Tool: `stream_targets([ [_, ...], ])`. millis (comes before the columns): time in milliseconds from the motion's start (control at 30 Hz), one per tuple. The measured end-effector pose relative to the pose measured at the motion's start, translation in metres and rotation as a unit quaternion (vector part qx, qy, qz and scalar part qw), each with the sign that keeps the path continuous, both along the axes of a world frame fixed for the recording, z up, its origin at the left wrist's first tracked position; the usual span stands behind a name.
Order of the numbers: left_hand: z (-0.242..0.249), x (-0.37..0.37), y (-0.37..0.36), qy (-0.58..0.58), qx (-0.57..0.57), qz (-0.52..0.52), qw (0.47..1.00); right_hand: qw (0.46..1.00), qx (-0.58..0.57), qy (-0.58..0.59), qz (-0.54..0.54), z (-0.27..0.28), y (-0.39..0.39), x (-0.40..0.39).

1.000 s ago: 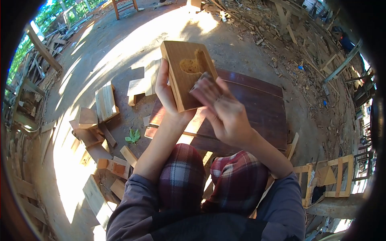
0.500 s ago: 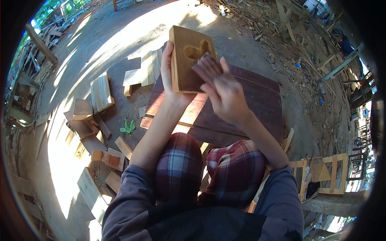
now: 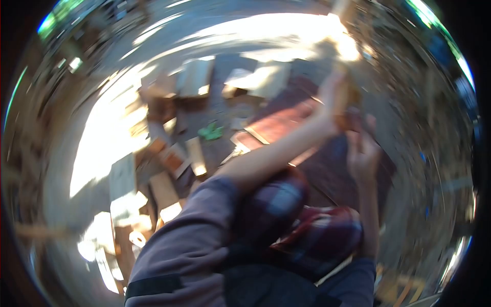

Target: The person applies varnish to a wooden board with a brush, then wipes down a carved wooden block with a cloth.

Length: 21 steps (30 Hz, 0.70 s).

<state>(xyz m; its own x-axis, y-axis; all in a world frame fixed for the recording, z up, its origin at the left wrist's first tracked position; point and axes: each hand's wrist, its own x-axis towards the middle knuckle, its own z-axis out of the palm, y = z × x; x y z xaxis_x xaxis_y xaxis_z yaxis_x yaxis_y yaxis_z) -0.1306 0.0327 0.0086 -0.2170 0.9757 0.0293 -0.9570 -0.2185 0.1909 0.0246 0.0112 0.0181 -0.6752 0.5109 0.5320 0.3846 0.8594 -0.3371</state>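
Observation:
Motion blurs the whole view. My left hand (image 3: 331, 102) grips a thick wooden block (image 3: 351, 97) along its left side, holding it up above a dark reddish wooden board (image 3: 335, 163). The block is turned nearly edge-on, so its carved hollow cannot be made out. Close below the block's right side is my right hand (image 3: 365, 151), its fingers raised toward the lower edge. Blur hides whether those fingers touch the block or hold anything.
Plaid-covered knees (image 3: 327, 230) are in front of the board. Wooden offcuts (image 3: 123, 176) lie scattered on the ground at left, near a green leaf sprig (image 3: 210, 131). Bright sunlit patches cross the dirt ground (image 3: 404, 169).
My head view has swung, shifting hands and block rightward in view. The block has turned from showing its hollowed face to nearly edge-on. My right hand has dropped from the face toward the lower edge.

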Motion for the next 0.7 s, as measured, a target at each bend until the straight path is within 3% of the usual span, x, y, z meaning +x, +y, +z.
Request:
stream_targets([
  [33,-0.015,0.005,0.029,-0.035,-0.014,-0.070,0.997,0.998,-0.032,0.041,-0.026,-0.011,0.010,0.007],
  [67,0.002,0.019,0.035,-0.027,-0.101,-0.083,0.991,0.994,-0.015,0.102,-0.047,-0.019,0.019,0.008],
  [100,0.008,0.030,0.062,-0.012,-0.178,-0.080,0.981,0.987,-0.017,0.134,-0.089,-0.013,0.016,0.009],
  [133,0.036,0.038,0.058,0.085,-0.241,-0.011,0.967,0.977,-0.029,0.170,-0.126,-0.012,0.023,0.015],
  [167,0.078,0.045,0.035,0.074,-0.241,-0.045,0.967,0.963,-0.038,0.203,-0.172,-0.007,0.029,0.022],
  [233,0.087,0.096,0.123,0.076,-0.094,0.092,0.988,0.943,-0.075,0.261,-0.192,0.010,0.028,0.031],
  [300,0.130,0.119,0.115,0.245,-0.218,0.096,0.940,0.939,-0.074,0.299,-0.151,0.024,0.024,0.037],
  [367,0.149,0.124,0.105,0.286,-0.230,0.083,0.927,0.934,-0.043,0.341,-0.095,0.037,0.017,0.042],
  [467,0.162,0.135,0.096,0.204,-0.165,0.058,0.963,0.902,0.009,0.431,-0.034,0.045,0.031,0.063],
  [500,0.166,0.136,0.094,0.170,-0.142,0.046,0.974,0.923,0.127,0.329,-0.154,0.041,0.027,0.084],
  [533,0.172,0.143,0.092,0.146,-0.121,0.032,0.981,0.900,0.246,0.230,-0.277,0.037,0.023,0.104],
  [600,0.177,0.154,0.082,0.114,-0.096,0.007,0.989,0.857,0.075,0.402,-0.314,0.045,-0.002,0.085],
  [700,0.166,0.137,0.054,0.087,-0.068,-0.036,0.993,0.830,0.057,0.442,-0.336,0.048,-0.001,0.100],
])
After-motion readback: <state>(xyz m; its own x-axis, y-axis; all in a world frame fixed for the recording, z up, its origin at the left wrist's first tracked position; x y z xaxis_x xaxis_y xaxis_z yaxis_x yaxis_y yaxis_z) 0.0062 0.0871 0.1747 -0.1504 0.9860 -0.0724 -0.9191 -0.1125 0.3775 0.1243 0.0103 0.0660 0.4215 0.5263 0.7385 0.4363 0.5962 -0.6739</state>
